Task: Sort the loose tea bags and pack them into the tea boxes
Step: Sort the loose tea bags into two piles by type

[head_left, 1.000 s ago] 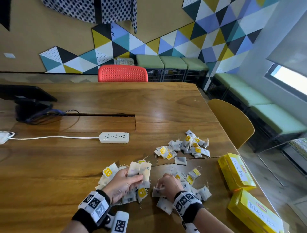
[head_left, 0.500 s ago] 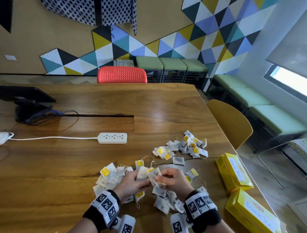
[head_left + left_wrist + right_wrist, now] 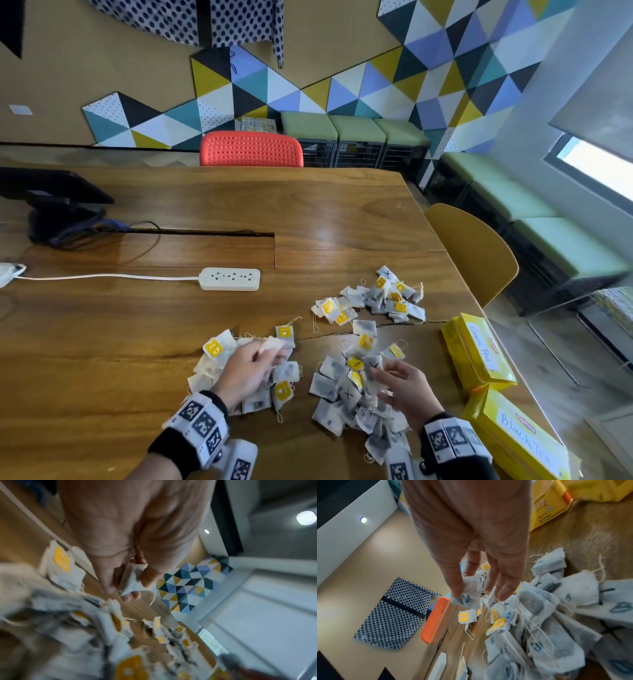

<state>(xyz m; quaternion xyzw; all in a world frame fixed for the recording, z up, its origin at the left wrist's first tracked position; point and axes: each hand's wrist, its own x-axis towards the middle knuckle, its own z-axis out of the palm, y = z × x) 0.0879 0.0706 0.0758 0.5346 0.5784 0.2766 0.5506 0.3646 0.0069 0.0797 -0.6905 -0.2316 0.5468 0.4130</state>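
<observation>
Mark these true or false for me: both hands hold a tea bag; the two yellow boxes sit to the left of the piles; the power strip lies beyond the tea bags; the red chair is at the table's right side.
1. Each hand holds a tea bag. True: the left hand pinches a tea bag, the right hand pinches another bag.
2. The yellow boxes sit left of the piles. False: the green tea box and black tea box lie to the right.
3. The power strip lies beyond the bags. True.
4. The red chair is at the right side. False: it is at the far edge.
</observation>
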